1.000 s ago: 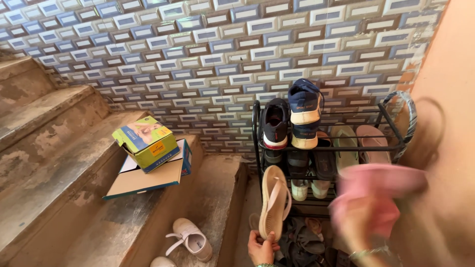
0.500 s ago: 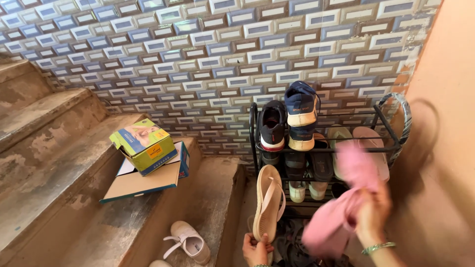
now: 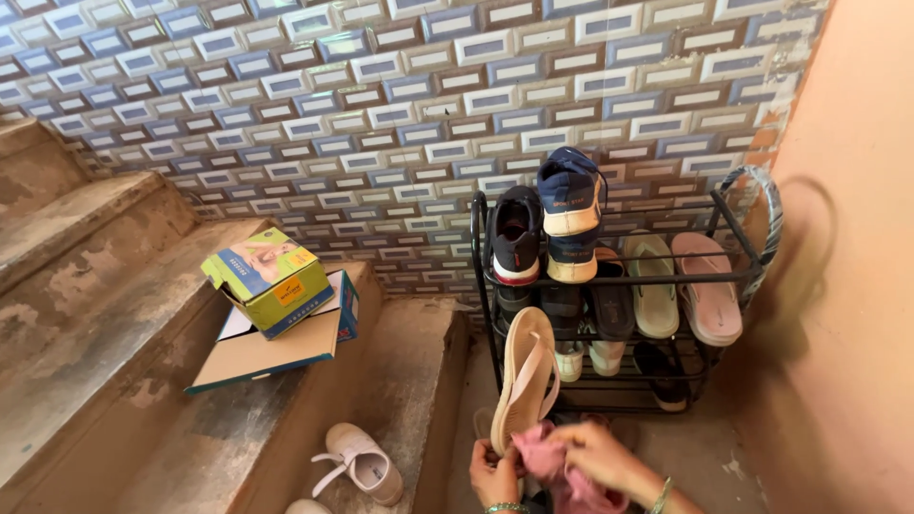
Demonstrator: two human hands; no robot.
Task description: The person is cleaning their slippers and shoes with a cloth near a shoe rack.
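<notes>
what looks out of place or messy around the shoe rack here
A white shoe lies tipped on its side on the lowest step, away from the rack. A yellow-green box sits crooked on a flat box lid. On the rack, a navy sneaker stands propped on end.

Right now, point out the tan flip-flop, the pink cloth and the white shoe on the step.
tan flip-flop [image 3: 523, 376], head view, middle of its sole.
pink cloth [image 3: 547, 462], head view, bunched part between the hands.
white shoe [image 3: 362, 464], head view, its upper.

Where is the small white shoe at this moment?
In the head view, the small white shoe lies low on the left, on a concrete step below the cardboard boxes.
</notes>
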